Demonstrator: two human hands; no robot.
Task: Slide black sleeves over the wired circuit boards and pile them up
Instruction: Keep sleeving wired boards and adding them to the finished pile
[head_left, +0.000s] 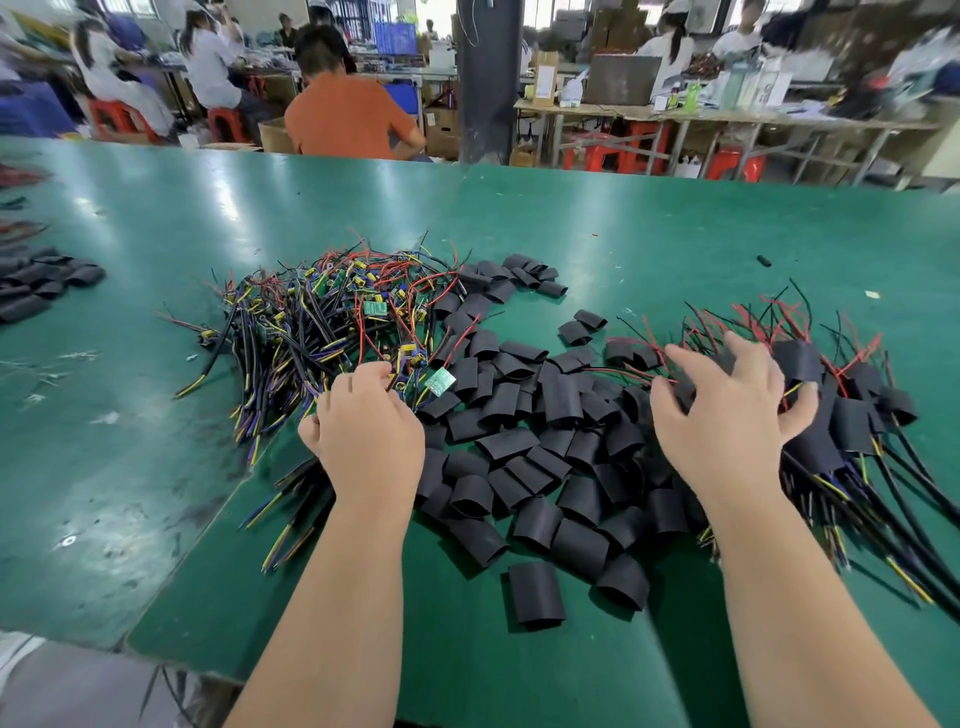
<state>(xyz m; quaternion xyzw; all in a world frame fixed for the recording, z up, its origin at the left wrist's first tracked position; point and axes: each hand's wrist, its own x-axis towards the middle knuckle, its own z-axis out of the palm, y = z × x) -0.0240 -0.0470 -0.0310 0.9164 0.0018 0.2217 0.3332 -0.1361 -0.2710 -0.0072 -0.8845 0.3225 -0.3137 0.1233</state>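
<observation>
Loose flat black tube sleeves (535, 595) lie scattered nearest, between both forearms, on green table (156, 467). Left hand (369, 431), fingers curled, grips near edge of heap of bare green circuit boards (332, 317) trailing red, black, yellow and blue leads; the hand hides which lead. Right hand (727, 410), well apart, fingers spread, rests on pile of sleeved boards (852, 415), cut off at right. More black sleeves (36, 286) far left, partly out of view. Seated workers (348, 109) behind, blurred.
</observation>
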